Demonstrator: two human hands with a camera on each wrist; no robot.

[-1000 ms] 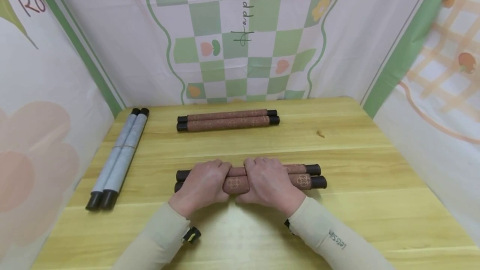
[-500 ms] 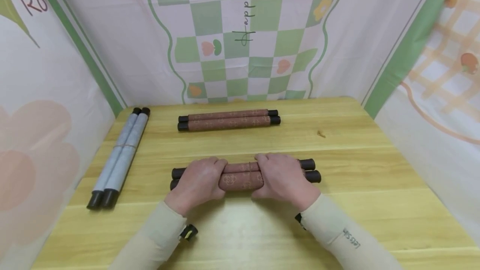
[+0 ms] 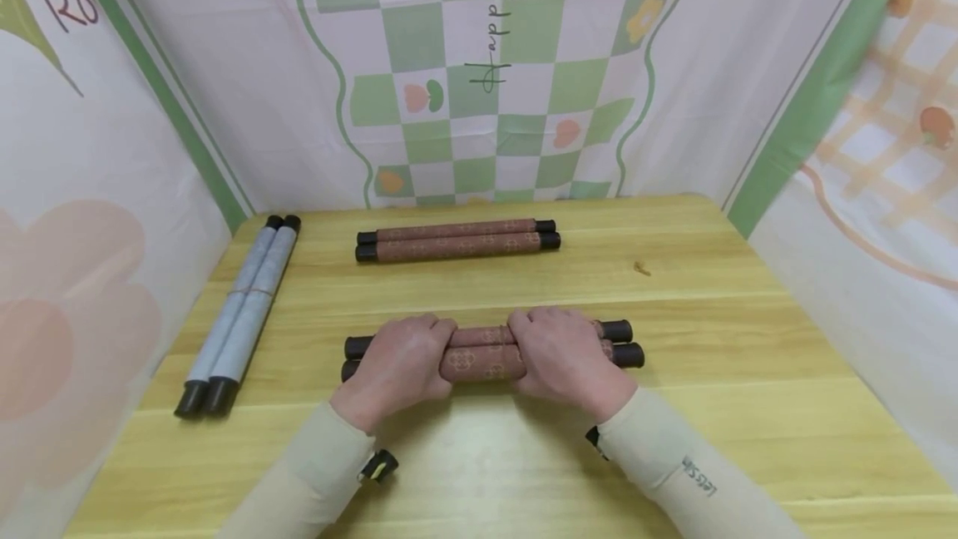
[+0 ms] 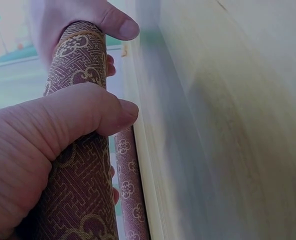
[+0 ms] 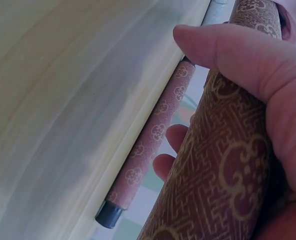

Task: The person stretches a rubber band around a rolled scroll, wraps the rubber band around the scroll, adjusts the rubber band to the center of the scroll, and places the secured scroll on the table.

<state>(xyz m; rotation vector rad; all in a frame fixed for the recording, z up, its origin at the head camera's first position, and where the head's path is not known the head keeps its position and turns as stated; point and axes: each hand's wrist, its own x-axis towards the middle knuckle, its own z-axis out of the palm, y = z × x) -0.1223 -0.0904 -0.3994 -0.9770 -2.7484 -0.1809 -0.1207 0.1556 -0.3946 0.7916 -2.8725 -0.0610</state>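
As both forearms reach in over a wood-grain table (image 3: 479, 481), a person's left hand (image 3: 397, 363) and right hand (image 3: 565, 356) grip a pair of brown patterned scrolls (image 3: 482, 362), lying side by side and held crosswise before the person. Each hand is curled over the pair, thumb on the near side and fingers on the far side, with a stretch of flower-figured covering bare between the two. Black end knobs (image 3: 627, 354) jut out past the right hand, and two more show beyond the left. Close to the right hand, a thin orange band (image 4: 84, 34) circles the gripped pair.

Beyond both hands, well apart from them, a second brown pair (image 3: 458, 245) lies parallel to the first. Off to the left hand's outer side, a pale blue-grey pair (image 3: 243, 314) rests at a slant, a slim tie (image 3: 250, 291) around its middle. Farther out past the right hand sits a small tan object (image 3: 641, 268), perhaps a rubber band, though too small to be certain. Cream sleeves (image 3: 688, 464) cover the arms, and a checked green-and-white curtain (image 3: 516, 90) hangs behind the table.
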